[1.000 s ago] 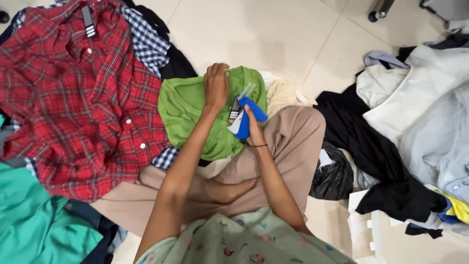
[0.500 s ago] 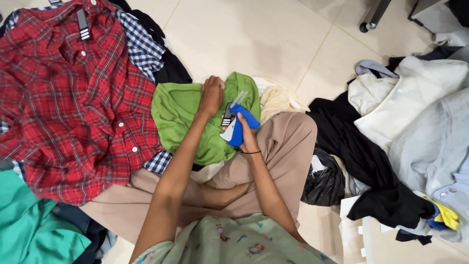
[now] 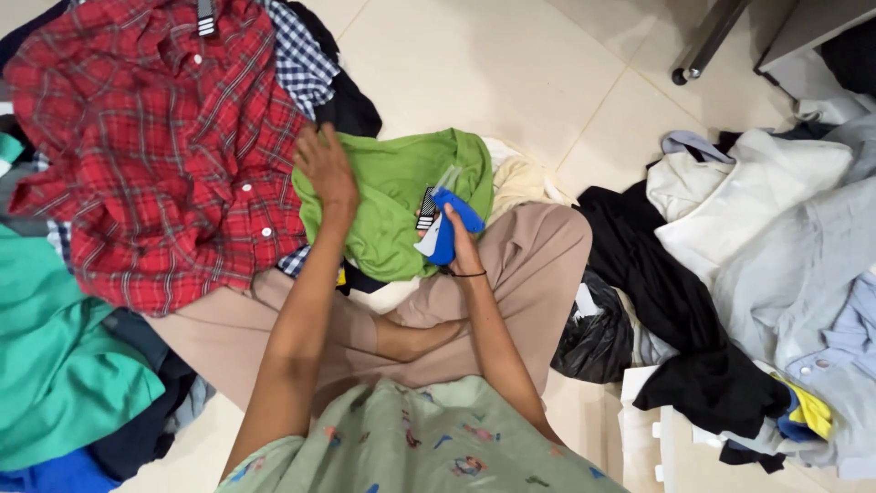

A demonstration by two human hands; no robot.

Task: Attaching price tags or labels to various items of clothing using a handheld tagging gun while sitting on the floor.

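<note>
— While the right hand (image 3: pixel 463 245) is gripping the blue plastic tagging gun (image 3: pixel 446 228), where is it pointing?

— At the crumpled green knit top (image 3: pixel 388 196) on the lap, needle by a striped tag. The left hand (image 3: pixel 326 171) is lying open on its edge, beside the red plaid shirt (image 3: pixel 155 146).

— Tagging, I'd judge; steadying the fabric comes next.

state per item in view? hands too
left hand: open, flat on the green shirt's edge
right hand: grip shut on blue tagging gun
green shirt: crumpled on lap
red plaid shirt: spread on floor, buttoned
black plastic bag: crumpled beside knee
</note>
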